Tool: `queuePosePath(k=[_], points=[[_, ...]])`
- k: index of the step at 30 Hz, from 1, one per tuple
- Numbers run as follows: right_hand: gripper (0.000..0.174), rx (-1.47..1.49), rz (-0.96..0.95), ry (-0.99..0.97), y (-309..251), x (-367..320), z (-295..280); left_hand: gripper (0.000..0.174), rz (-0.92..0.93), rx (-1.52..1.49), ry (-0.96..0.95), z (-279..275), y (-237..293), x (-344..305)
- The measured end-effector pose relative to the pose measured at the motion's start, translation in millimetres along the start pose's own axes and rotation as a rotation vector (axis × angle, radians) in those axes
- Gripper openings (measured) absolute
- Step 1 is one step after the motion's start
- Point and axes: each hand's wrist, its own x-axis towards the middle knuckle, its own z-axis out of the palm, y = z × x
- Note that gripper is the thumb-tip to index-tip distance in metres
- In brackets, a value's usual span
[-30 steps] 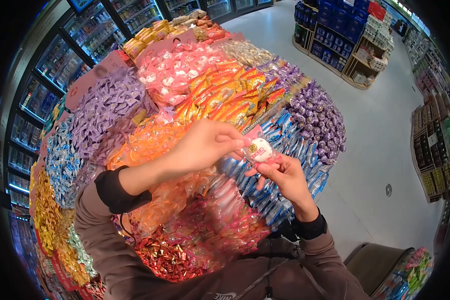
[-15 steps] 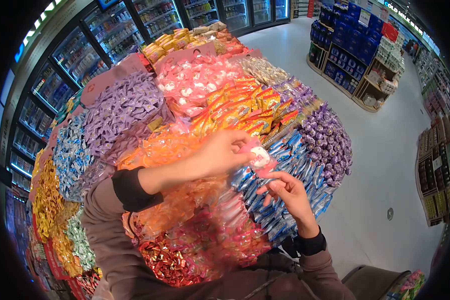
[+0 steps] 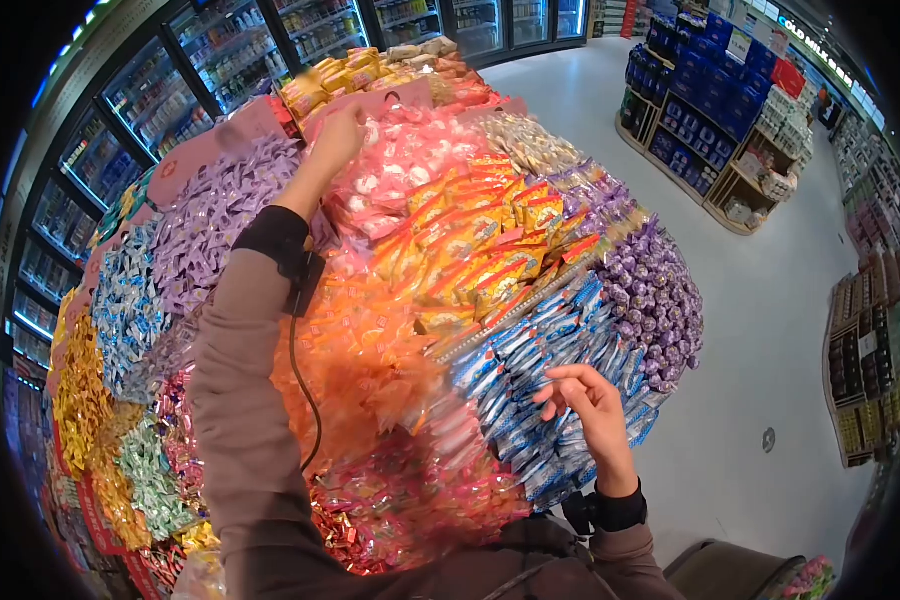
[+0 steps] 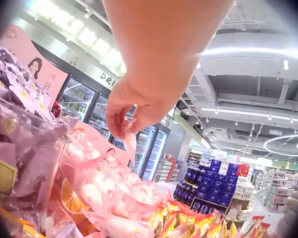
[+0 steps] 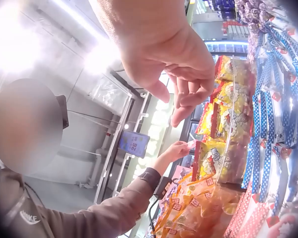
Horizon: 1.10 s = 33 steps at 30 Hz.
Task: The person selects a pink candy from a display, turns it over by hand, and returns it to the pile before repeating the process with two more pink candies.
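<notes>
Pink plastic wrapping covers the small sweet (image 4: pixel 130 143) that the left hand (image 3: pixel 338 130) pinches by one edge between thumb and fingertips. The sweet hangs just above the heap of pink-and-white wrapped sweets (image 3: pixel 400 155), at the heap's far-left edge, close to the pink card divider (image 3: pixel 395 98) standing behind the heap. The left arm is stretched out towards the heap in a long brown sleeve (image 3: pixel 232 380), with a black wrist strap (image 3: pixel 288 250) and a thin black cable running down from it.

The right hand (image 3: pixel 592 398) is well apart from the heap, on the person's side of it. It hovers over a sloping bank of blue-and-white striped packets (image 3: pixel 515 365). Its fingers are loosely curled and released, and it grasps nothing.

Between the heap and the right hand lies a band of orange-and-yellow foil packets (image 3: pixel 480 225), touching the heap's near edge. Just left of the heap is a mound of lilac wrapped sweets (image 3: pixel 220 205). To the right of the heap, past the orange packets, sit round purple foil sweets (image 3: pixel 650 275). Beyond the heap stands a row of glass-doored fridges (image 3: pixel 210 55).
</notes>
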Motion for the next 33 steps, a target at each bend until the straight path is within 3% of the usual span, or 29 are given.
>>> queuePosePath(k=[3, 6, 7, 10, 11, 15, 18, 22, 24, 27, 30, 33], points=[[0.023, -0.012, -0.006, 0.016, 0, 4, -4, 0.025, -0.163, 0.074, -0.126, 8, -19, 11], [0.023, 0.011, -0.038, 0.017, 5, 7, -9, 0.034, -0.421, 0.563, -0.346, 0, 7, -2], [0.024, 0.009, -0.05, 0.025, 7, 9, -11, 0.042, -0.502, 0.487, -0.478, -3, 8, 3], [0.023, -0.002, -0.06, 0.015, 7, 11, -9, 0.045, -0.57, 0.466, -0.594, -18, 18, 1], [0.023, 0.005, -0.06, 0.016, 6, 10, -7, 0.051, -0.648, 0.566, -0.588, -14, 15, 3], [0.022, 0.002, -0.063, 0.005, 5, 6, -3, 0.053, -0.651, 0.5, -0.619, -23, 11, 2], [0.021, -0.006, -0.064, 0.012, 6, 0, -4, 0.051, -0.482, 0.467, -0.57, -34, 9, -4], [0.021, -0.02, -0.074, 0.012, 3, -6, -3, 0.045, -0.283, 0.508, -0.321, -44, -16, 7], [0.021, -0.026, -0.069, 0.021, 3, -10, -3, 0.039, -0.351, 0.417, -0.229, -64, -9, 10], [0.021, -0.016, -0.059, 0.029, 4, -17, -4, 0.026, -0.148, 0.399, -0.105, -87, -7, 7], [0.021, -0.005, -0.063, 0.029, 4, -20, -6, 0.029, -0.134, 0.373, -0.156, -93, 3, 7], [0.022, 0.022, -0.071, 0.032, 6, -24, -9, 0.022, -0.006, 0.263, -0.24, -83, 23, -6]])
